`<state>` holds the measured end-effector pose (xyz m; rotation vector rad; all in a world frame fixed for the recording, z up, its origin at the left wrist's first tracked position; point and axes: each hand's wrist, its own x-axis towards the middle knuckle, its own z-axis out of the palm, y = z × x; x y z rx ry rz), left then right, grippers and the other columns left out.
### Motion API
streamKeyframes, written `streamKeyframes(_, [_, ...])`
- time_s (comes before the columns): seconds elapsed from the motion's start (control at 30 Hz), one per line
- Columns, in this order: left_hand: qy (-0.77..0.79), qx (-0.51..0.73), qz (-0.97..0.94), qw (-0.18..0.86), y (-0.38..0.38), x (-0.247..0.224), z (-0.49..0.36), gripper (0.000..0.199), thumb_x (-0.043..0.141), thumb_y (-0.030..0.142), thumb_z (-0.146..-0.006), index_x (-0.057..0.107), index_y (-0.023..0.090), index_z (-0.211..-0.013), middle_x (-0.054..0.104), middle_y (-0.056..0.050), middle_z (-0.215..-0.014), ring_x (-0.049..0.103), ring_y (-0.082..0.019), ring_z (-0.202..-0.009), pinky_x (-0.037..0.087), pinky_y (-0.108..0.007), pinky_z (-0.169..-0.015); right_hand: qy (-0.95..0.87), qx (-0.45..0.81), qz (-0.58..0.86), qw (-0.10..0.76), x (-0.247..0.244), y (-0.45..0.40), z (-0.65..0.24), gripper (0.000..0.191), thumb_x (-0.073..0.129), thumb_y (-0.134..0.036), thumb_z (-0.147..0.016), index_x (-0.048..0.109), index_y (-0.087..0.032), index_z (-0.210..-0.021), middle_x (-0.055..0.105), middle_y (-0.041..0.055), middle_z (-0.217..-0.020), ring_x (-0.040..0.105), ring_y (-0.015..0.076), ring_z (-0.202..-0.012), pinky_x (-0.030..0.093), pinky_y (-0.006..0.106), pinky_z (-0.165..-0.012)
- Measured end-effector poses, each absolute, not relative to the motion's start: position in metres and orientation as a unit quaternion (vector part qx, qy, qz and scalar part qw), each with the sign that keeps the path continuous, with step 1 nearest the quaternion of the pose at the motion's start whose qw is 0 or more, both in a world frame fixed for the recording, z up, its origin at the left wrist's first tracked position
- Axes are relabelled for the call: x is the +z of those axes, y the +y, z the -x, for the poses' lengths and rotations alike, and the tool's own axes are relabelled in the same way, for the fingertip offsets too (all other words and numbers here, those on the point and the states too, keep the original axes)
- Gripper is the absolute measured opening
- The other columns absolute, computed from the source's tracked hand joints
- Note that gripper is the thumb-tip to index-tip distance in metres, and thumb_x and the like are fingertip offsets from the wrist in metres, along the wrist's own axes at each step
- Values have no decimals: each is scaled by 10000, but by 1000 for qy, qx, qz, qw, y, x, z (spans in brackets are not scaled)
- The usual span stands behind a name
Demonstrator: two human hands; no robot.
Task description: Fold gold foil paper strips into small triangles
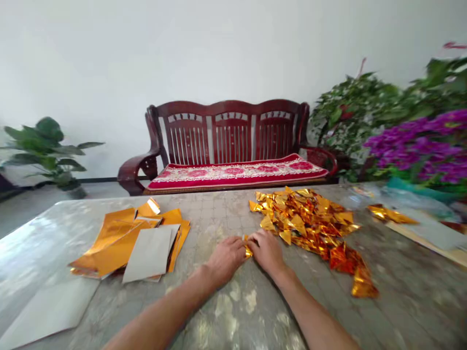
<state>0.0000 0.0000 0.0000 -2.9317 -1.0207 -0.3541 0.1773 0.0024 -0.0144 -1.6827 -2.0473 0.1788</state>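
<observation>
Behind your table [215,211] runs a plain white wall [226,53], with a dark red wooden bench [232,133] against it and a red and white floral cover [233,171] along its seat. You have a leafy plant [51,150] on the floor at the left and purple flowers [423,146] at the right, near more greenery [361,107].

Between your two hands, at the middle of the table, is a small piece of gold paper [248,252]. It is shiny and bright orange-gold, catching the light in pale streaks; your fingers cover much of it, so you cannot tell its full shape. Your left hand [226,257] has its fingers bent together at the paper's left side, and your right hand [268,252] pinches it from the right, thumb and fingers drawn close.

Just beyond your right hand spreads a heap of folded gold pieces [310,221], crumpled-looking and glossy, many with pointed corners, some deeper orange. Well to the left of your hands lies a pile of flat gold sheets [116,240], a grey-white sheet [150,255] on top. Nearer you, another pale sheet [51,308] lies at the left.
</observation>
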Motion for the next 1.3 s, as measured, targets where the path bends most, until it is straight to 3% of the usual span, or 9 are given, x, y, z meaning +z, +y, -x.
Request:
streamKeyframes(0.2, [-385,-130,914,-18,-4,-10,0,64,562,250,-947,572,192,-970,654,-26,-1017,586,-197,-953,474,-305,-835,-731,44,642,227,-10,4,-176,106,607,-262,-879,685,-215,-931,641,55,-985,549,211,-973,366,282,-841])
streamKeyframes(0.33, [-423,-126,897,-6,-18,-13,-8,63,573,254,-941,572,194,-962,644,-21,-1000,584,-208,-955,472,-320,-844,-714,12,675,186,-5,1,-174,220,632,-337,-862,651,-176,-1011,629,97,-1023,549,253,-994,373,319,-839])
streamKeyframes(0.6, [-474,-116,873,-4,-29,-8,-16,101,591,281,-936,596,201,-998,656,-20,-1053,593,-222,-992,478,-347,-849,-695,45,694,182,1,0,-168,91,593,-272,-861,619,-206,-919,672,55,-954,593,209,-914,356,287,-730])
streamKeyframes(0.8, [-473,-141,870,4,-29,-11,-15,159,607,298,-928,599,221,-1067,656,-24,-1103,596,-230,-1034,479,-377,-865,-663,134,703,219,-2,4,-169,246,606,-275,-833,629,-226,-1073,712,0,-870,634,183,-856,349,263,-659])
streamKeyframes(1.03, [-492,-150,857,8,-29,-13,-14,281,661,317,-889,591,220,-1144,653,-46,-1193,595,-250,-1087,486,-406,-895,-673,106,701,208,-1,3,-165,117,594,-276,-825,709,-261,-839,722,3,-863,626,183,-836,330,268,-637])
streamKeyframes(1.3, [-498,-180,848,7,-28,-17,-12,379,676,340,-873,562,245,-1221,612,-20,-1324,556,-251,-1166,463,-430,-959,-714,39,663,223,-9,-1,-161,125,564,-201,-873,673,-234,-824,679,13,-871,593,170,-853,351,261,-708])
